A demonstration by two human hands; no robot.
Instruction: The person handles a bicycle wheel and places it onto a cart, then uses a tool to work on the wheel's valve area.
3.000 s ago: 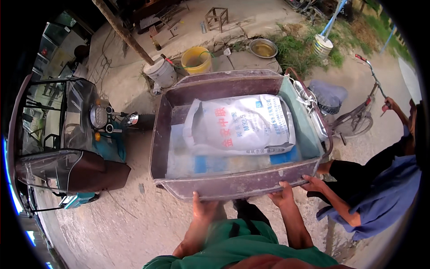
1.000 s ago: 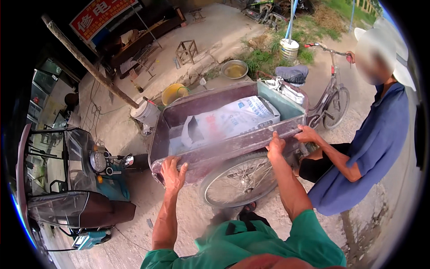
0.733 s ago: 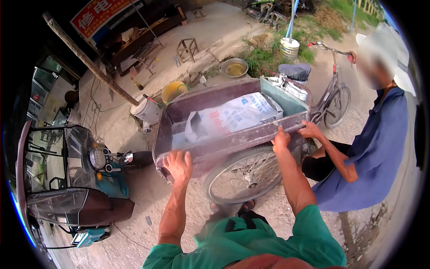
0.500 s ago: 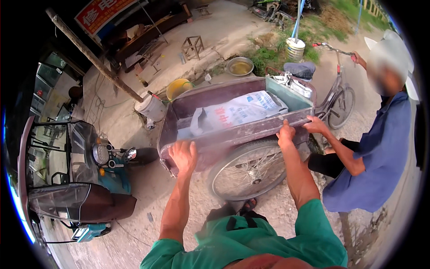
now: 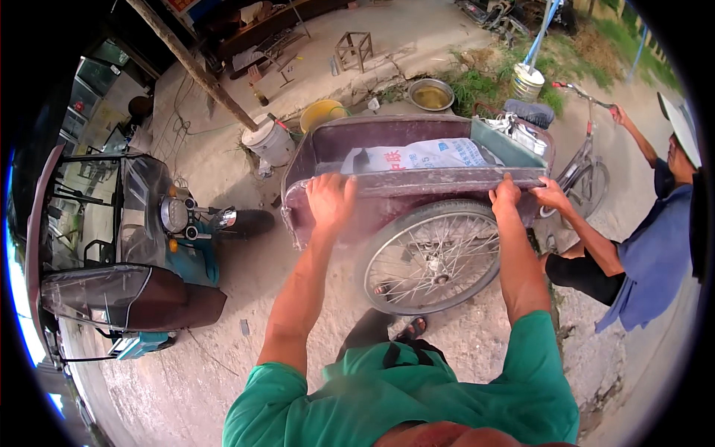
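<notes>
A maroon cargo tricycle (image 5: 417, 186) stands across in front of me, its large spoked wheel (image 5: 439, 277) facing me. My left hand (image 5: 332, 200) is closed over the near rim of the cargo box, close to its left end. Toward the right end of the same rim, my right hand (image 5: 506, 192) grips it with fingers curled over the edge. Inside the box lies a white printed woven sack (image 5: 424, 154). A co-worker's hand (image 5: 551, 195) holds the rim just right of my right hand, and their other hand (image 5: 618, 114) is on the handlebar.
A three-wheeled motor vehicle (image 5: 160, 223) with a clear windshield stands at left. Behind the box are a white bucket (image 5: 268, 143), a yellow basin (image 5: 322, 115), a metal basin (image 5: 431, 95) and a wooden stool frame (image 5: 353, 51). A wooden pole (image 5: 195, 68) rises beside the bucket.
The near side of the cargo box has risen, tilting it away from me; more of the wheel and less of the sack show. Both my hands still grip the rim. The co-worker appears farther right.
</notes>
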